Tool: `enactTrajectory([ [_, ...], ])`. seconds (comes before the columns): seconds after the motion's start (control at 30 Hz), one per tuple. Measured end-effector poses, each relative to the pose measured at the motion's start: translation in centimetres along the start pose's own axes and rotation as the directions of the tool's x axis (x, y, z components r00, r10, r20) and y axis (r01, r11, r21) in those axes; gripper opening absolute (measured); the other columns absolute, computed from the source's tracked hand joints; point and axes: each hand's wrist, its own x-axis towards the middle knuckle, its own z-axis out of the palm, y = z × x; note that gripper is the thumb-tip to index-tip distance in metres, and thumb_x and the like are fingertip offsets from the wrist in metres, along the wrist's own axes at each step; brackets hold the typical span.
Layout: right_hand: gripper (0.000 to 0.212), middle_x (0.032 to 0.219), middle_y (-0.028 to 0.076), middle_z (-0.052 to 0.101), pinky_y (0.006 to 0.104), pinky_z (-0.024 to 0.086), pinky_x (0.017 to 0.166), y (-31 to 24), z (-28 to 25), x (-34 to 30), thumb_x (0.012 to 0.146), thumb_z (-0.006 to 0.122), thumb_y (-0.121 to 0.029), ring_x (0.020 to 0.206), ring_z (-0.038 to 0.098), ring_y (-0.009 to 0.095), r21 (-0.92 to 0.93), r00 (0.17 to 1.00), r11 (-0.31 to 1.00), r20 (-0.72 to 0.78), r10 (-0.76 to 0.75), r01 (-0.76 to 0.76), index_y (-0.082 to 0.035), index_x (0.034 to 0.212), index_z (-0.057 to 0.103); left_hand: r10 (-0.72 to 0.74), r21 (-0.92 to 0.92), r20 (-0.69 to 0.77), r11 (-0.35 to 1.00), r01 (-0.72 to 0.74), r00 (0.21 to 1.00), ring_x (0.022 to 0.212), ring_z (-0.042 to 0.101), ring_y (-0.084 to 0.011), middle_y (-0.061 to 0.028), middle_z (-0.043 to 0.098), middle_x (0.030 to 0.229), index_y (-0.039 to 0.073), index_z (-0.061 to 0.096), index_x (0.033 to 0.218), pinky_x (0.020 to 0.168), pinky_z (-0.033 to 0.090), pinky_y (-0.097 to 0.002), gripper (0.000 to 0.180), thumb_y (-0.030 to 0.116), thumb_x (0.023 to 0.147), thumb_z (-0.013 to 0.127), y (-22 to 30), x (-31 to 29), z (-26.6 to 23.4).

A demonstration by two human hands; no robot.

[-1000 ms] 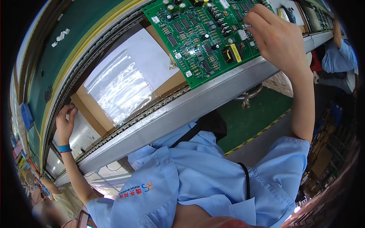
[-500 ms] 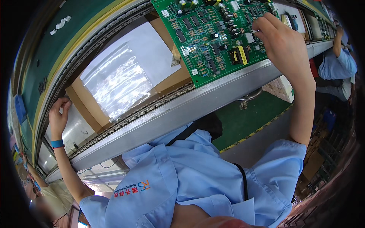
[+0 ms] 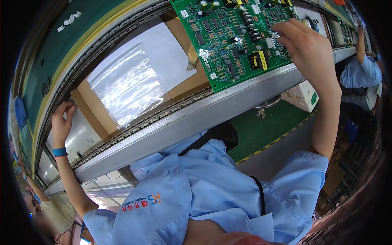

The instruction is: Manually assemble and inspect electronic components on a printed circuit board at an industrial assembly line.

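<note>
A green circuit board (image 3: 222, 45) packed with chips, capacitors and resistors lies across the rails at the upper middle. Over its right part is my right hand (image 3: 310, 47), thumb and fingers bent into a pinch; whatever they hold is too small to make out. Just left of these fingertips stands a white connector (image 3: 270, 42) on the board, beside a yellow and black transformer (image 3: 258, 60). My left hand (image 3: 62, 124), wearing a blue wristband (image 3: 61, 152), is curled at the conveyor's left, close to the far chain. Its thumb and fingertips press together, their contents hidden.
A cardboard tray (image 3: 87, 107) between the chains holds white paper (image 3: 173, 53) and a clear plastic bag (image 3: 124, 83). A metal rail (image 3: 163, 122) runs along the near side. Small white parts (image 3: 69, 21) lie on the green far surface. Another person (image 3: 359, 71) works at the right.
My right hand has shifted slightly to the right and down over the board, its fingertips remaining by the white connector. My left hand stays nearly where it was. The view has tilted a little.
</note>
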Motion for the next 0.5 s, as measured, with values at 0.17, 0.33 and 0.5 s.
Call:
enactTrajectory([
  [0.17, 0.017, 0.093, 0.005, 0.065, 0.0348, 0.051, 0.066, 0.1, 0.1, -0.8, 0.087, 0.065, -0.011, 0.077, 0.065, 0.027, 0.141, 0.986, 0.987, -0.133, 0.101, -0.082, -0.01, 0.104, 0.067, -0.011, -0.001, -0.002, 1.0, 0.011, 1.0, 0.075, 0.063, -0.0232, -0.0138, 0.066, 0.086, 0.0, 0.064, 0.098, 0.071, 0.05, -0.0332, 0.016, 0.013, 0.09, 0.066, 0.4, 0.0, -0.1],
  [0.33, 0.01, 0.086, 0.002, 0.063, 0.0369, 0.05, 0.061, 0.1, 1.3, -0.7, 0.085, 0.066, -0.015, 0.073, 0.064, 0.026, 0.035, 0.987, 0.997, -0.146, 0.069, -0.065, -0.012, 0.095, 0.067, 0.0, -0.018, -0.009, 1.0, 0.0, 1.0, 0.075, 0.064, -0.0239, -0.0141, 0.066, 0.086, -0.001, 0.064, 0.098, 0.071, 0.05, -0.0336, 0.016, 0.013, 0.089, 0.066, 0.6, 0.0, -0.1],
  [0.5, 0.009, 0.086, 0.001, 0.062, 0.0372, 0.049, 0.06, 0.7, 2.0, -0.7, 0.086, 0.065, -0.016, 0.073, 0.063, 0.026, 0.051, 0.99, 0.997, -0.126, 0.058, -0.052, -0.013, 0.094, 0.067, -0.01, -0.01, -0.009, 1.0, 0.01, 1.0, 0.075, 0.063, -0.0237, -0.014, 0.067, 0.086, -0.001, 0.065, 0.098, 0.071, 0.05, -0.0337, 0.016, 0.013, 0.089, 0.066, 0.6, 0.1, 0.0],
])
